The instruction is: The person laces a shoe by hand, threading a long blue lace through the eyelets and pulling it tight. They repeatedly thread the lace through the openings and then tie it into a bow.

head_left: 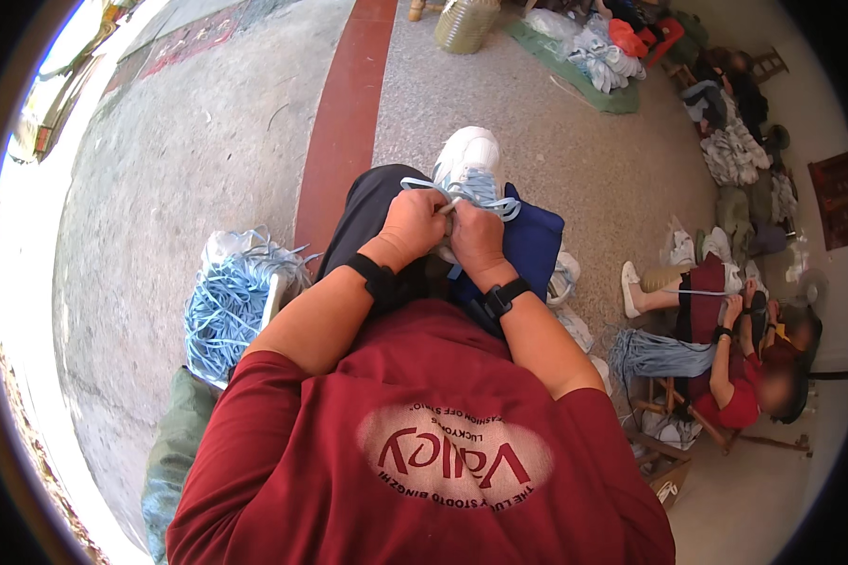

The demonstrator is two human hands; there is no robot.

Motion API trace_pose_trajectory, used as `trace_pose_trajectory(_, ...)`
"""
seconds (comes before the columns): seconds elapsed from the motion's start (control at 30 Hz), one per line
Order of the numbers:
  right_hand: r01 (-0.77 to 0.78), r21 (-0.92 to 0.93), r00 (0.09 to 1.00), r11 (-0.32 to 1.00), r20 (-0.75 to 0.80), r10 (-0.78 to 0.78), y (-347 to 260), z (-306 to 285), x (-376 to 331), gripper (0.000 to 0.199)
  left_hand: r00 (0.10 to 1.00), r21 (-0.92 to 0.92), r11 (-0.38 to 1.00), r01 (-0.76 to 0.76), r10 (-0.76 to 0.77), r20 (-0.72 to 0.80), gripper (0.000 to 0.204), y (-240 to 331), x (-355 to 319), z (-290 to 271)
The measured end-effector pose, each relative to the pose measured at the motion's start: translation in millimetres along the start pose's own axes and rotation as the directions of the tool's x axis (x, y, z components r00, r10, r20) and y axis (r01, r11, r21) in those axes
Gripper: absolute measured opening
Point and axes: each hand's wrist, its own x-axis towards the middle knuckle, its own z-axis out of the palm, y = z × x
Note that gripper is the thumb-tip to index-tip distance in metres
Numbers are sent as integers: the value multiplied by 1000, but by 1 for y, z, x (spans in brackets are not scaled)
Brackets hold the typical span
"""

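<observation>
Nearest, the left hand (413, 224) and right hand (476, 235) meet over the lap, fingers curled and pinching a light blue flat shoelace (462, 193) between them. The lace runs through a white low-top sneaker (469, 158) that lies on a dark blue cloth (532, 240) across the knees, toe pointing away. Just left of the thigh sits a heap of loose light blue laces (231, 301). Further right, another person in red (725, 358) sits low beside more laces. Beyond, on the speckled floor (207, 141), stands a woven basket (464, 24).
</observation>
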Motion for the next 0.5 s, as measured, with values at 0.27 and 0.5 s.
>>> trace_pose_trajectory(0.27,271,227,749,935,560,-353,12,-35,-41,6,995,-149,985,82,-89,-37,38,-3,2,3)
trace_pose_trajectory(0.5,396,34,904,918,161,-396,11,-31,-45,14,997,-49,997,65,-67,-36,51,5,-2,2)
